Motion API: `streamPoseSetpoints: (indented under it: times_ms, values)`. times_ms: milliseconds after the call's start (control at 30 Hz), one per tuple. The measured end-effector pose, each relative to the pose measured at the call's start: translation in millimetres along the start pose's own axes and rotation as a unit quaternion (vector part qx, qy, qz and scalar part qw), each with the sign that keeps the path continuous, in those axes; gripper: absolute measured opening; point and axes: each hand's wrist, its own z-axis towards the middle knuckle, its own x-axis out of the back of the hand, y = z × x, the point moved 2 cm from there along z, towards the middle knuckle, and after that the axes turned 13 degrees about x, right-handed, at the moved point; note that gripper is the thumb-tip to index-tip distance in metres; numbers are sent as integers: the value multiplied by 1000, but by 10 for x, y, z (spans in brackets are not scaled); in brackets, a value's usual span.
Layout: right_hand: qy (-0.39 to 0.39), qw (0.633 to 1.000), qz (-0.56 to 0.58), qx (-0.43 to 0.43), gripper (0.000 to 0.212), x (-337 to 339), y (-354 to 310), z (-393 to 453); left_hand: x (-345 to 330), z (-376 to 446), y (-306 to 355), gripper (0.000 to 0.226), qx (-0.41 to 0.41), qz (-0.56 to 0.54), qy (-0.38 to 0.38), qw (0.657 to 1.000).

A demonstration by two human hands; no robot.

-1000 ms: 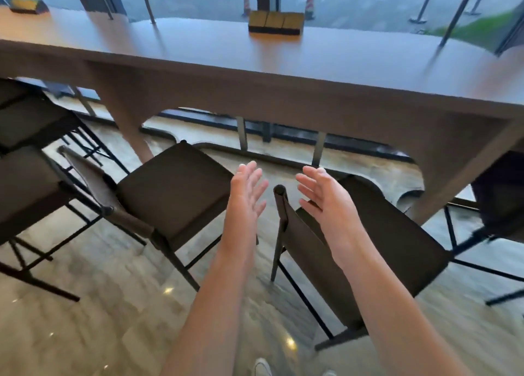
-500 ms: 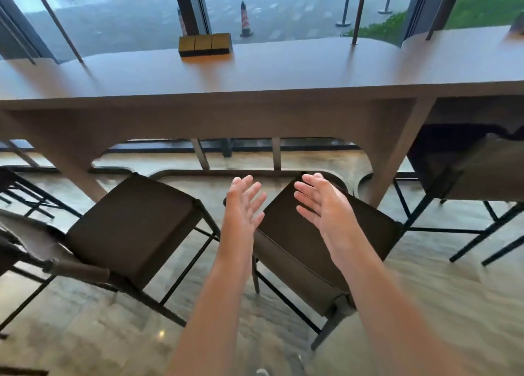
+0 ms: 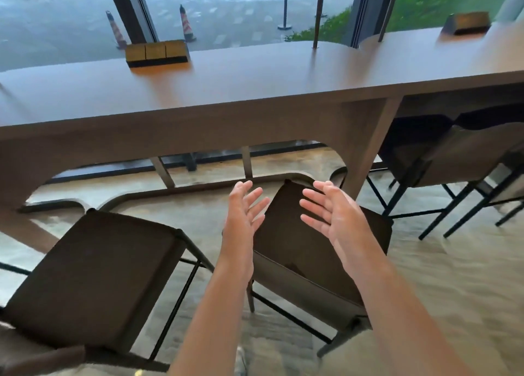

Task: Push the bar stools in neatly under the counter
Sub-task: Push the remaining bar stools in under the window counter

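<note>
Both hands hover with fingers spread, gripping nothing: left hand [image 3: 244, 211], right hand [image 3: 334, 214]. A dark stool [image 3: 306, 251] sits beneath them, the counter [image 3: 255, 92] beyond, another stool [image 3: 96, 273] left.

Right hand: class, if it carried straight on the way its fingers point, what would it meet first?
Probably the dark padded seat of the black-framed bar stool below the right hand; the open fingers aim forward over it, towards the brown counter. Depth is unclear.

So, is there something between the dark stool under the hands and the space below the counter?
Nothing visible blocks it. The dark square-seated stool faces the arched opening of the brown wooden counter; the counter's slanted leg stands just right of its path.
</note>
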Motion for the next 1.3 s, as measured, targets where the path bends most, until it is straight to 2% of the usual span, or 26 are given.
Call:
streamPoseSetpoints:
  times_ms: [200,433,567,867,1133,1300]
  values:
    - [72,997,15,-23,20,-653,250,-42,574,480,255,39,28,46,-43,998]
    - [114,993,8,-22,38,-1007,362,-184,869,639,303,44,64,58,-94,992]
    - [124,992,10,-31,41,-999,410,-266,957,624,234,49,86,47,-92,991]
    - [150,986,28,-71,29,-859,676,-540,1209,513,-43,42,110,85,-39,990]
    - [185,962,22,-199,41,-703,1212,-647,1424,827,-372,33,211,39,14,977]
    - [226,929,-15,-293,55,-573,1527,-571,1440,1227,-502,27,277,30,27,960]
